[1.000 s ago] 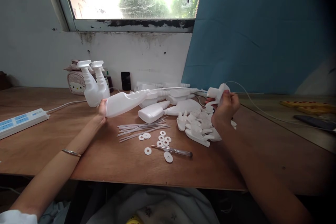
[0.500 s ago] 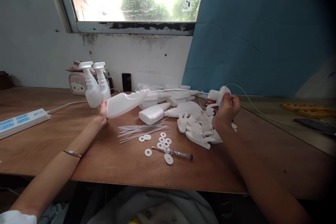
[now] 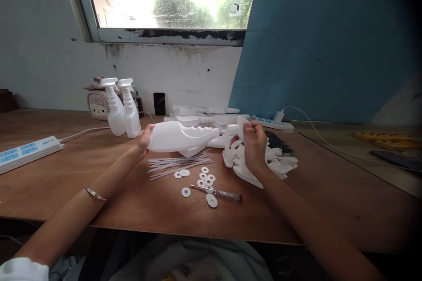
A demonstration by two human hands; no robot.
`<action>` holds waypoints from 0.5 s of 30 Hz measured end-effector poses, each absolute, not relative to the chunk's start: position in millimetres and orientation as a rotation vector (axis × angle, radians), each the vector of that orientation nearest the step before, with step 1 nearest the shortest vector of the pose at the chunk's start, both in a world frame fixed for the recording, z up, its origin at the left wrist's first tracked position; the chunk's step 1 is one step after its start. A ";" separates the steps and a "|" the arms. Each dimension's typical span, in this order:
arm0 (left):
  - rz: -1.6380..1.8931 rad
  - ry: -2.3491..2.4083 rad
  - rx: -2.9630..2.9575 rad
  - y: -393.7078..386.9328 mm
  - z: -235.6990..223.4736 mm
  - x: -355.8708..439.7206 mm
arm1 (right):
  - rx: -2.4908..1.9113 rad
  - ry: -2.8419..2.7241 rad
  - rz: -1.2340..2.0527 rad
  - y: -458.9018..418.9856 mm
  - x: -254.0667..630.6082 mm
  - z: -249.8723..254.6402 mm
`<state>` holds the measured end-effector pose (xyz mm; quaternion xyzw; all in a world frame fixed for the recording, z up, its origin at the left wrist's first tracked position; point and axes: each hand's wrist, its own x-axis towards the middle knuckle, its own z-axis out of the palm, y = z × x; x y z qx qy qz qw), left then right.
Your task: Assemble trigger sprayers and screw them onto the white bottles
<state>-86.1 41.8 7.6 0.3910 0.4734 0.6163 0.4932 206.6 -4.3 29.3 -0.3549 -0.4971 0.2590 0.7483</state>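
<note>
As I am watching from afar, my left hand [image 3: 145,139] is gripping the base of a white bottle [image 3: 174,137], its fingers closing around the end and pointing the neck nearly level toward my right hand [image 3: 255,145]. The right fingers are pinching a spray head [image 3: 233,130], and a thin tube [image 3: 222,132] is bridging the short gap between it and the bottle's mouth. Just below those fingers, a pile of spray heads [image 3: 245,175] is covering part of the table [image 3: 138,206]. Between both hands and nearer me, straws [image 3: 178,161] are lying loosely bundled, white rings [image 3: 186,192] are scattering about, and a screwdriver [image 3: 227,194] is resting partly over them. Beyond the left fingers, two spray bottles [image 3: 132,116] are standing upright, while a phone [image 3: 159,104] is leaning nearby.
</note>
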 end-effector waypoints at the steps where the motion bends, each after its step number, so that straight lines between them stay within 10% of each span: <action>1: 1.482 1.144 0.935 41.0 8.2 -82.6 | -0.785 -1.114 0.553 -6.7 203.3 28.4; 15: 1.432 1.167 0.952 23.4 -6.4 -71.6 | -0.860 -1.490 0.297 -21.8 207.8 8.5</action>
